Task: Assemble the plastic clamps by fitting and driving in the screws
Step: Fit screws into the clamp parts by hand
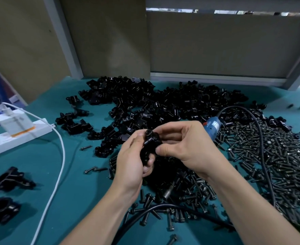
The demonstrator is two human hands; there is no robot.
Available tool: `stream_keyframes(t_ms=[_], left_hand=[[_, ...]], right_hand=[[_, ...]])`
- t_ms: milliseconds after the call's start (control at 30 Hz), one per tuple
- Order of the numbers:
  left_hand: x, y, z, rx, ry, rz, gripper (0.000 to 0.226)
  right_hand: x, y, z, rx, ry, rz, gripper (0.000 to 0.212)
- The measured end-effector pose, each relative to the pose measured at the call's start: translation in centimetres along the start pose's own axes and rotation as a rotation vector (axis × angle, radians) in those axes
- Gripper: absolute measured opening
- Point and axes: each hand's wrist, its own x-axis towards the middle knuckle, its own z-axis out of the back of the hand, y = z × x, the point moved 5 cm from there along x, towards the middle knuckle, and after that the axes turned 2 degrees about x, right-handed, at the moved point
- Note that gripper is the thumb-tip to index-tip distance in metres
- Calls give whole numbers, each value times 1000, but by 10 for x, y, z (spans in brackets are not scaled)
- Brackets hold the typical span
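Your left hand [131,156] grips a clamp [150,144] above the table [75,183]; your right hand [182,144] pinches it too. Two finished clamps [6,193] sit far left; the parts heap [154,103] and screws [269,152] mean most remains.

No readable text for you right now: the pale label [216,124] on the blue screwdriver [209,129] is too blurred.
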Motion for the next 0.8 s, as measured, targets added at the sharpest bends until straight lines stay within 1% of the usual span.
stream_keyframes(t_ms=[100,133,167,233,267,367,433,500,600,667,700,733,800], left_hand=[[3,-4,7,237,-106,-103,33],[5,-5,8,267,-90,-123,33],[6,-6,6,257,-38,-136,32],[7,-10,1,204,68,-148,23],[7,-12,0,192,69,-153,22],[11,-13,7,175,-41,-128,36],[13,-13,9,142,-77,-107,39],[13,-15,10,113,-84,-109,37],[13,-18,15,59,-140,-104,22],[14,-19,21,17,-187,-78,20],[14,-20,23,7,-208,-65,24],[15,-20,25,4,-224,-53,27],[16,-19,28,9,-238,-35,26]], right_hand=[[1,-4,1,-33,-59,-4,40],[2,-6,3,-45,-88,-11,39],[2,-8,5,-58,-115,-17,38],[1,-10,7,-76,-158,-20,36],[1,-10,7,-89,-169,-22,35],[-1,-11,1,-129,-191,-53,32],[-1,-9,-1,-172,-206,-85,27],[0,-6,-1,-342,-155,-117,21],[-3,-1,-3,-741,-14,-161,13],[-6,-3,-6,-929,53,-190,20],[-7,-4,-7,-1002,84,-208,25],[-7,-4,-9,-1063,110,-224,28],[-6,-3,-7,-1123,127,-242,30]])
